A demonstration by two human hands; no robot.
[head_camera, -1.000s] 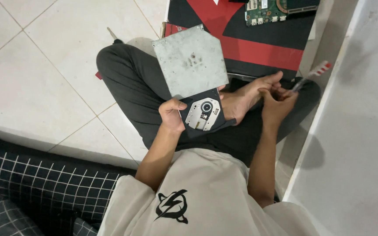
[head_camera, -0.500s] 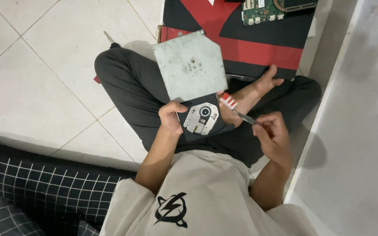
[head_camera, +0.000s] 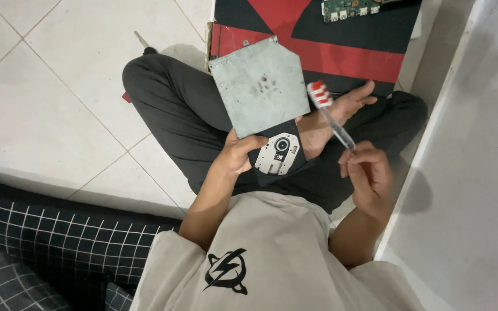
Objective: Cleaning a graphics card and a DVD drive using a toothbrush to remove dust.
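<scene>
I sit cross-legged on a tiled floor. My left hand [head_camera: 234, 156] grips a slim grey optical disc drive [head_camera: 260, 86] at its near end, over my lap. The drive's black tray [head_camera: 280, 152] is pulled out towards me, showing the round spindle. My right hand [head_camera: 370, 173] pinches the clear handle of a toothbrush [head_camera: 332, 118]. Its red and white bristle head points away from me, beside the right edge of the drive's metal case. My bare foot [head_camera: 353, 103] lies just behind the brush.
A red and black flat box [head_camera: 318, 40] lies on the floor ahead of my knees, with a green circuit board [head_camera: 347, 8] on it. A white panel [head_camera: 479, 144] runs along the right. A black checked cushion [head_camera: 41, 242] is at the lower left. A small thin tool [head_camera: 141, 39] lies on the tiles.
My right hand has drawn back from beside my foot towards my body, swinging the toothbrush head over to the drive's right edge. The left hand keeps its hold on the drive.
</scene>
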